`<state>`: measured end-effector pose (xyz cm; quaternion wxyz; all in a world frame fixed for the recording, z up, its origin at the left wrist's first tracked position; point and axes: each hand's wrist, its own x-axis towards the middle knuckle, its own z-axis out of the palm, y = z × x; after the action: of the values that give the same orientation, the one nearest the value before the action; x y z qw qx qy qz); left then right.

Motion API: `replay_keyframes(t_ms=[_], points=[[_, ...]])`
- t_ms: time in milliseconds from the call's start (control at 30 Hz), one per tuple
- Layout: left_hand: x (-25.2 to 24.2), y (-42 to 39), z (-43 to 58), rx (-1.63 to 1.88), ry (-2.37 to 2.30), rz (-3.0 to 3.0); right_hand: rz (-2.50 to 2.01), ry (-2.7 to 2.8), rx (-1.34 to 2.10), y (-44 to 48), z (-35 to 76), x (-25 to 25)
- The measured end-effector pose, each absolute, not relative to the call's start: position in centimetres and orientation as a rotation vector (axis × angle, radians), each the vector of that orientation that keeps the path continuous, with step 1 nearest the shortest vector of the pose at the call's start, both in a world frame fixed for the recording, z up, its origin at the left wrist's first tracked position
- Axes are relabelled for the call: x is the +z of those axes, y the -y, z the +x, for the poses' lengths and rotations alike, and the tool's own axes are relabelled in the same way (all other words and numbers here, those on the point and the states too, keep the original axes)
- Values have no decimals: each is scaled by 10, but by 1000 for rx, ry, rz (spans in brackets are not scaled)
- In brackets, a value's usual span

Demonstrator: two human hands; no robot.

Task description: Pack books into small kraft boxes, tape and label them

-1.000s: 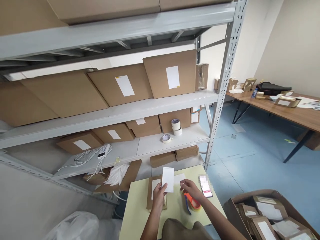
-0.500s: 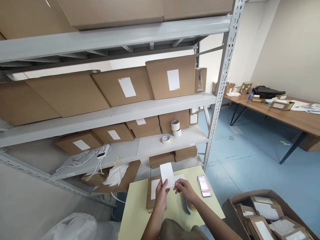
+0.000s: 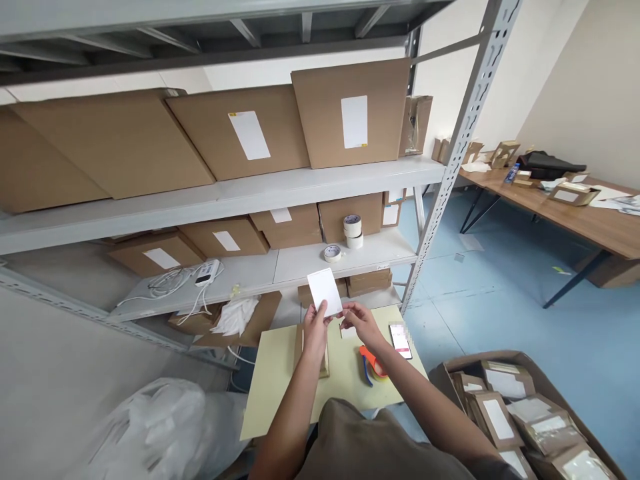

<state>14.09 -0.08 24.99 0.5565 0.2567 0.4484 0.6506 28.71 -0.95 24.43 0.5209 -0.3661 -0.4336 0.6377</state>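
My left hand (image 3: 315,328) is raised over a small pale-yellow table (image 3: 273,383) and pinches the lower edge of a white label sheet (image 3: 325,291), which stands upright. My right hand (image 3: 359,319) is beside it, fingertips pinched at the sheet's lower right corner. Under my left hand a flat brown cardboard parcel (image 3: 326,360) lies on the table. An orange and blue tape dispenser (image 3: 373,366) lies just right of my right wrist, and a phone (image 3: 401,339) rests near the table's right edge.
A grey metal rack (image 3: 280,193) in front holds flat cardboard boxes, tape rolls (image 3: 353,230) and a white cable bundle (image 3: 187,283). An open carton of small parcels (image 3: 505,413) sits at the lower right. A white plastic bag (image 3: 155,427) lies lower left. A wooden table (image 3: 580,220) stands far right.
Both hands have risen with the white sheet, and my right hand has closed in on its lower corner. My view has tilted down, so the rack sits higher in view.
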Motion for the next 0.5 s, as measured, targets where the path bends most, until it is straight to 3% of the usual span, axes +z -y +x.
replay_keyframes(t_ms=[500], points=[[260,-8,145,1583,-1082,675,-861,1054,1474,2,290,261]])
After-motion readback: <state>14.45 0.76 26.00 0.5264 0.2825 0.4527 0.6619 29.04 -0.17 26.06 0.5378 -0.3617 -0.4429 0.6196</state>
